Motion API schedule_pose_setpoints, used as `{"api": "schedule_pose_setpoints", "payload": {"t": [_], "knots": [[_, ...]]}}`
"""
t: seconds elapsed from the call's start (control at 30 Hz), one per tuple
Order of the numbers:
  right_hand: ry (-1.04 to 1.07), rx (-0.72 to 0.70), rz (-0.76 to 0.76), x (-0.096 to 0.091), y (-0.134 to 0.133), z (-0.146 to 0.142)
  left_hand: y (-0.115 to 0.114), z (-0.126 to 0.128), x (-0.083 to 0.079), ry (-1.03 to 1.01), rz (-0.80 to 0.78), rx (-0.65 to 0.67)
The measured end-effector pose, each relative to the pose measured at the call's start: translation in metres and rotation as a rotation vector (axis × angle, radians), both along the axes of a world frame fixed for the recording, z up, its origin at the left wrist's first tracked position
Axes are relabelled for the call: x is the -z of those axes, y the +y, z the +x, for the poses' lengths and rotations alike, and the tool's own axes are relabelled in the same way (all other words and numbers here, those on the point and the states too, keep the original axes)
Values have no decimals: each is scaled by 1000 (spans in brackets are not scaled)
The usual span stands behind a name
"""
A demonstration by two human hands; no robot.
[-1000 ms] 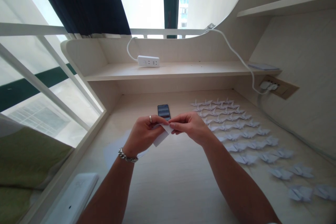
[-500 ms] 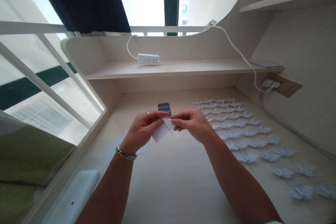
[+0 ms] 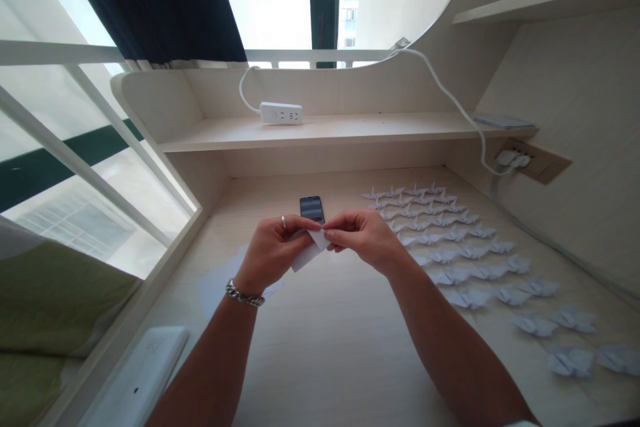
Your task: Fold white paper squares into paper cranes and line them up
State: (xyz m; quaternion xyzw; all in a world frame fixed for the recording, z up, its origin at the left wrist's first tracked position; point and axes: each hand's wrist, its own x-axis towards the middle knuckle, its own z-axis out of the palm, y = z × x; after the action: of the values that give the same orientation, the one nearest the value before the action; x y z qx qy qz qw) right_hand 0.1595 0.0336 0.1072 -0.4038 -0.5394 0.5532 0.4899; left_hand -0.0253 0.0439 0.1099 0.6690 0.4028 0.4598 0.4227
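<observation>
A pale wooden surface (image 3: pixel 325 353) fills a nook beside a large window. Nearest, at its left edge, lies a flat white device (image 3: pixel 143 373). Above the middle of the surface, the left hand (image 3: pixel 273 250), with a chain bracelet (image 3: pixel 243 295) at the wrist, and the right hand (image 3: pixel 367 240) meet. The fingers of both are pressed together, pinching a small folded white paper (image 3: pixel 306 255) held just off the surface. Just behind the hands lies a dark phone (image 3: pixel 312 209). To the right, rows of folded paper cranes (image 3: pixel 465 260) cover the surface. Farther back, a white power strip (image 3: pixel 281 113) sits on a shelf (image 3: pixel 350 128).
</observation>
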Motion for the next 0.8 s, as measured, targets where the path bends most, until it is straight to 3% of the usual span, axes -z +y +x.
{"api": "schedule_pose_setpoints", "payload": {"t": [0.23, 0.6, 0.8], "knots": [[-33, 5, 10, -1, -2, 0, -1, 2, 0, -5, 0, -18], [-6, 74, -3, 1, -1, -3, 7, -11, 3, -138, -154, 71], [-22, 76, 13, 3, -2, -4, 4, -3, 2, -108, -170, 58]]}}
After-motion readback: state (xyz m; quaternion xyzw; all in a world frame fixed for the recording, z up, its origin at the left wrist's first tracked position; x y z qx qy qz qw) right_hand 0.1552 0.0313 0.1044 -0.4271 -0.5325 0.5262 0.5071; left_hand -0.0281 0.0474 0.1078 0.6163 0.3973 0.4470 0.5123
